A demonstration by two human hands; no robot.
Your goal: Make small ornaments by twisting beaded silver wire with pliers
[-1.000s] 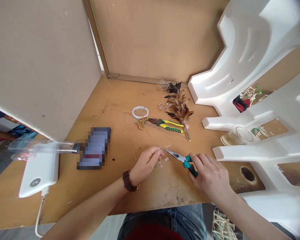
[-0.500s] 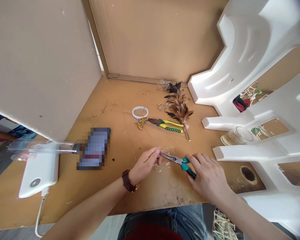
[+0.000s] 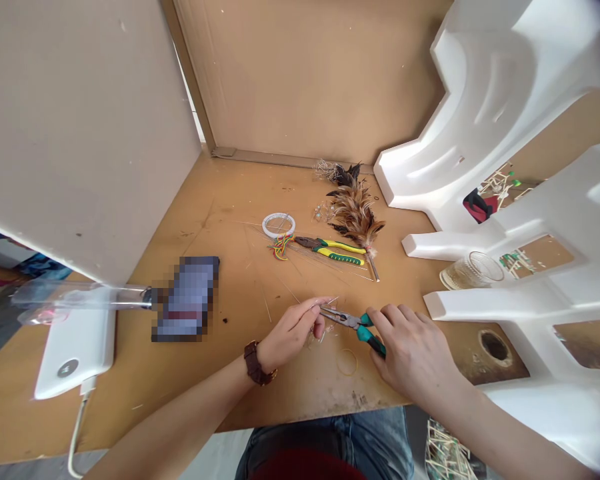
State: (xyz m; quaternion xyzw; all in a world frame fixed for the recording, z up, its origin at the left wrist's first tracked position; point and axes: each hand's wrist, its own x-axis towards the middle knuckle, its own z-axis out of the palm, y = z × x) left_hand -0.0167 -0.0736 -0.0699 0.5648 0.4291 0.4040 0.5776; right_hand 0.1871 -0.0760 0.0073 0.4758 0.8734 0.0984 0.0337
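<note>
Teal-handled pliers [image 3: 350, 321] sit in the right hand's [image 3: 414, 350] curled fingers; left hand [image 3: 293, 329] pinches thin wire [image 3: 332, 301].

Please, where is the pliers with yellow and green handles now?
In the head view, the yellow-green pliers lie on the table near the middle, between the white ring on the left and the feather bundle's stick on the right.
</note>
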